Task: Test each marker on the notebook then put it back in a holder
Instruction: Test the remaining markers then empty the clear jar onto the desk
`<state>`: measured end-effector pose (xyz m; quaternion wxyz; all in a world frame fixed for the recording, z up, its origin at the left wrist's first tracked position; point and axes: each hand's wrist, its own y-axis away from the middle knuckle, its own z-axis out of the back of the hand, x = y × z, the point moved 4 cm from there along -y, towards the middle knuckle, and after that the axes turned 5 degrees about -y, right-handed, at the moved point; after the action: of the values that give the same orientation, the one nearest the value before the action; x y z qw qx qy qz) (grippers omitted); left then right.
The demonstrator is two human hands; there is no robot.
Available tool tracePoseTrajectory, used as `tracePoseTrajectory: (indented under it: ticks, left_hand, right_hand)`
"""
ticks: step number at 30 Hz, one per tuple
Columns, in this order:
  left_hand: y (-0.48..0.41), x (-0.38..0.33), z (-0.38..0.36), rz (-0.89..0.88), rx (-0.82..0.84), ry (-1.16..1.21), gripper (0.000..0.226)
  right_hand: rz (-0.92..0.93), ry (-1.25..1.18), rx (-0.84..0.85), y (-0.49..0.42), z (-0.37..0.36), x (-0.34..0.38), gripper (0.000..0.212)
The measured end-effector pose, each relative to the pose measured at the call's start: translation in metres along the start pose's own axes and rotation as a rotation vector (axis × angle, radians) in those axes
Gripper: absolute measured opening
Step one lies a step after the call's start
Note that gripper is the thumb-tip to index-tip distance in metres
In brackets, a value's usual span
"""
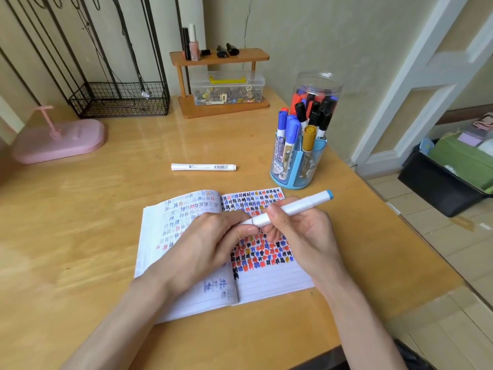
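Note:
An open lined notebook lies on the wooden table, its right page covered with rows of red, blue, black and yellow marks. My right hand grips a white marker with a blue end, held slanted above the page. My left hand pinches the marker's lower end, where the cap or tip is hidden by fingers. A blue holder behind the notebook stands full of several blue, black and gold markers. A clear tall jar behind it holds more markers.
A second white marker lies loose on the table beyond the notebook. Farther back stand a wooden shelf with small bottles, a clear box, a wire basket and a pink stand. The table edge runs along the right.

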<state>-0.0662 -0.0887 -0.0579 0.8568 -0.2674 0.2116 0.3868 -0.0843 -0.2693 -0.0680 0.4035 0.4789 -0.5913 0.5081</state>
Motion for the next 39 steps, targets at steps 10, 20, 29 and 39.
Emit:
tracePoseTrajectory:
  ticks: [10, 20, 29, 39]
  left_hand:
    - [0.004, 0.004, 0.003, 0.072, 0.171, 0.363, 0.036]
    - [0.003, -0.001, 0.003, 0.052, -0.065, 0.02, 0.023]
    - [0.004, -0.004, 0.008, -0.006, 0.16, 0.129, 0.031]
    - [0.004, -0.008, 0.006, -0.045, 0.111, 0.078, 0.028]
  right_hand:
    - [0.046, -0.003, 0.004, 0.004, -0.007, 0.008, 0.022]
    - [-0.015, -0.038, -0.143, 0.003, -0.018, 0.0, 0.021]
    - [0.004, 0.043, -0.045, 0.004, -0.016, 0.0, 0.025]
    - [0.009, 0.047, -0.1, 0.008, -0.02, 0.004, 0.031]
